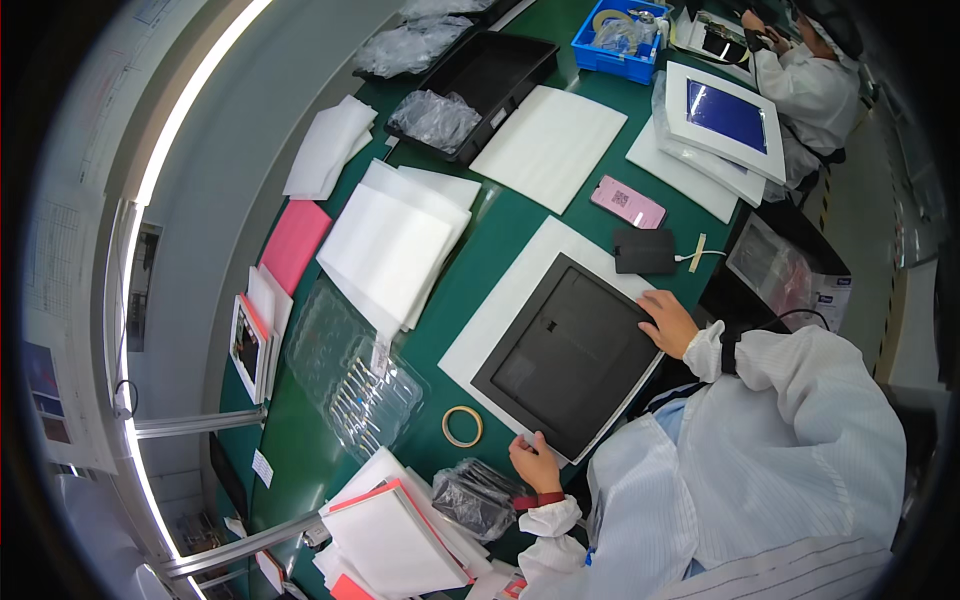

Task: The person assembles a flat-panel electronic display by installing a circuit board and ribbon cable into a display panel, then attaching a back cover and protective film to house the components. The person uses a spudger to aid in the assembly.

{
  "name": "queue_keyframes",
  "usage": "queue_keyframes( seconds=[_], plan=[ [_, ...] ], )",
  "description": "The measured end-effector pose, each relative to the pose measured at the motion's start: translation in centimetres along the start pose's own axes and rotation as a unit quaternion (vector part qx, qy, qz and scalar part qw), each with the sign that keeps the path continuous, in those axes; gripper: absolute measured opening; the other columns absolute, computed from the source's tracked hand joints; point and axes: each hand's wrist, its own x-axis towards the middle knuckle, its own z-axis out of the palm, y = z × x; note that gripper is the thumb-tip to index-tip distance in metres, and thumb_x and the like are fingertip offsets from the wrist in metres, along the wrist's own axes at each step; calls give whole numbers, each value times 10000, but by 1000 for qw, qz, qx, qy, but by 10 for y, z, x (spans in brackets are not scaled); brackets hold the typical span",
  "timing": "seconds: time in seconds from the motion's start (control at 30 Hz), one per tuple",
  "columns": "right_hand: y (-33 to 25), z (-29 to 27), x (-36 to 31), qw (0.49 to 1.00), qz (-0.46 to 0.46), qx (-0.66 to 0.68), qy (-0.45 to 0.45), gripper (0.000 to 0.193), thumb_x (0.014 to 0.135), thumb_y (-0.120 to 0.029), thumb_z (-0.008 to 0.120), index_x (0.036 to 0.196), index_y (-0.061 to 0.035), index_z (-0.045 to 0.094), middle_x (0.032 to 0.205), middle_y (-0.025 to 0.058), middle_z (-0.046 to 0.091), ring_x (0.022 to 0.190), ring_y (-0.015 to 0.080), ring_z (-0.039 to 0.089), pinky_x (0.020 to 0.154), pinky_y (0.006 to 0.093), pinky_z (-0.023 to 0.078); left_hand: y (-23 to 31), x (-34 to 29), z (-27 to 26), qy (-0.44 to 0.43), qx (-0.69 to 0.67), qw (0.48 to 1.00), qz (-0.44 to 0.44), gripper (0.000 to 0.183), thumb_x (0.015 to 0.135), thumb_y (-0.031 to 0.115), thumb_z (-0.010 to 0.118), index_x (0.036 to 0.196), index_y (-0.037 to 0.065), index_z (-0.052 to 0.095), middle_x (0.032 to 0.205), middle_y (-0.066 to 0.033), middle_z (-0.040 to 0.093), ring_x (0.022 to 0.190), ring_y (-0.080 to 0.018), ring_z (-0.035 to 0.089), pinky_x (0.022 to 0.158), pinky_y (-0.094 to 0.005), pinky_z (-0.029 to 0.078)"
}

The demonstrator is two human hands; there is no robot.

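A black rectangular picture frame (575, 350) lies back side up on a white foam sheet (500, 300), with a small dark fitting on its back panel. My right hand (668, 322) holds its right edge, fingertips resting over the border. At the near corner my left hand (535, 462) grips the frame's edge between thumb and fingers; part of that grip is hidden. Just beyond the right hand sits a dark grey box-shaped device (644, 251) with a white cable. A roll of tape (462, 426) lies left of the frame, and bagged black parts (478, 498) lie beside my left hand.
Foam sheets (385, 245) are stacked at left, near a clear plastic tray (365, 400) of slim tools. A phone (628, 203), white frames (725, 120), a black bin (490, 85) and a blue basket (620, 45) stand farther off. A co-worker (810, 85) sits at far right.
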Motion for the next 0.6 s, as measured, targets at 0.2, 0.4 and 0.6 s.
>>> queue_keyframes(
  seconds=[0.2, 0.4, 0.6],
  plan=[
    [2, 7, 18, 997, 67, 2, -33, 209, 735, -144, 635, 903, -35, 575, 888, 111, 539, 922, 299, 509, 775, 373, 433, -4, 7, 17, -48, -47, 996, -67, 469, 714, 284, 711, 974, -69, 543, 819, -128, 575, 740, -244, 558, 687, -347, 455],
    [-6, -6, 23, 987, 129, -8, -91, 157, 750, -154, 637, 873, -59, 613, 868, 102, 569, 843, 313, 565, 726, 397, 453, 5, 16, -1, -135, -257, 936, -198, 453, 627, 8, 770, 986, -95, 514, 824, -71, 573, 700, -152, 554, 641, -264, 471],
    [-11, -10, 30, 988, 133, 7, -74, 176, 749, -157, 646, 895, -62, 624, 873, 90, 574, 852, 302, 569, 726, 399, 451, 20, 29, -25, -159, -320, 915, -189, 475, 626, -49, 747, 1026, -97, 495, 859, -98, 583, 715, -167, 566, 670, -272, 486]
  ],
)
